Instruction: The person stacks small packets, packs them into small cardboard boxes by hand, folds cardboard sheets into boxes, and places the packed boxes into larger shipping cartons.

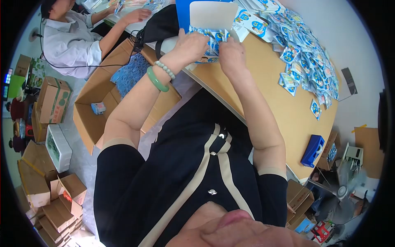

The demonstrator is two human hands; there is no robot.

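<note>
While left hand (192, 46) and right hand (232, 55) grasp boxed packets (213, 42), black bag (161, 25), loose heap (308, 55) beside

Packets (314, 66) lie on the table (265, 76), right of the box (210, 16). Nearer is a tape dispenser (312, 151); left, a carton (87, 117).

Tan, smooth-topped table (288, 119). Far edge: open white-and-blue cardboard box (210, 15), lid flap raised, small packets upright inside. Black fabric bag (163, 25) left of box. Flat white-and-blue printed pieces (252, 22) right of box, overlapping. Beyond them, big loose heap of small blue-and-white packets (308, 55). One blue-and-white packet (315, 109) just off heap. Blue plastic tape dispenser (312, 150) near right-hand corner, well apart from box.
</note>
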